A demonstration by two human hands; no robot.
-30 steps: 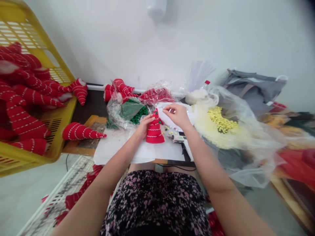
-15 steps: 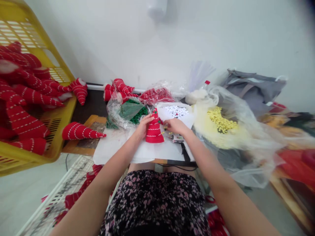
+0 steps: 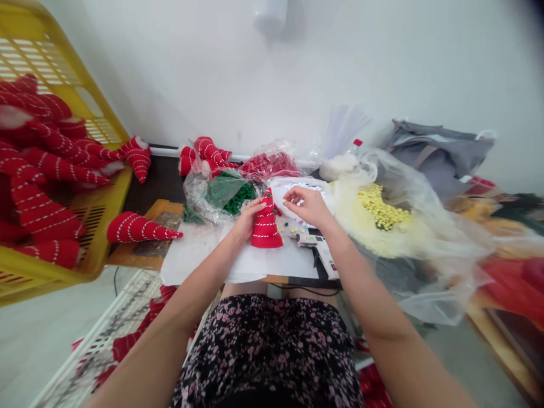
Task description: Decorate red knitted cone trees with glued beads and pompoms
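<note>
White wall (image 3: 191, 68) is filling the background. Red, white-stitched cone (image 3: 267, 226) is pointing tip-away over white paper (image 3: 191, 255), left hand (image 3: 249, 220) fingers gripping its upper left side. Right hand (image 3: 312, 207) is hovering right of the tip, apart, thumb and index pinching a tiny yellowish bit (image 3: 284, 200). Glue gun (image 3: 317, 242) is lying nearby.

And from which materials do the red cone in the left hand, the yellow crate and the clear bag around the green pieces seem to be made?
Red cone: probably knitted or woven fabric; matte, with pale stitch-like rows.
Yellow crate: most likely moulded plastic; smooth, with slotted walls.
Clear bag: thin plastic film, apparently; see-through, crinkled, with bright highlights.
</note>
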